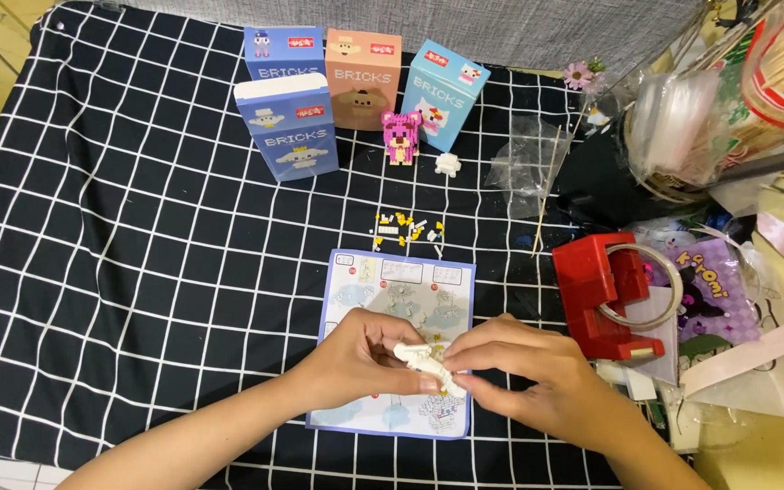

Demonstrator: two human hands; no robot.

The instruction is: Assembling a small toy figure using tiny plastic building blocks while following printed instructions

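Both of my hands meet over a printed instruction sheet (392, 281) lying on a black cloth with a white grid (138, 272). My left hand (365, 358) and my right hand (524, 372) pinch a small white brick assembly (426, 361) between their fingertips. Beyond the sheet lies a scatter of tiny white, yellow and black brick pieces (406, 230). Farther back stand a finished pink brick figure (401, 136) and a small white brick piece (447, 164).
Several upright brick-set boxes stand at the back: two blue (288, 127), one tan (362, 77), one light blue (442, 91). A red tape dispenser (605, 290) sits right of my hands. Clear plastic bags (528, 163) and cluttered packaging (728, 118) fill the right side.
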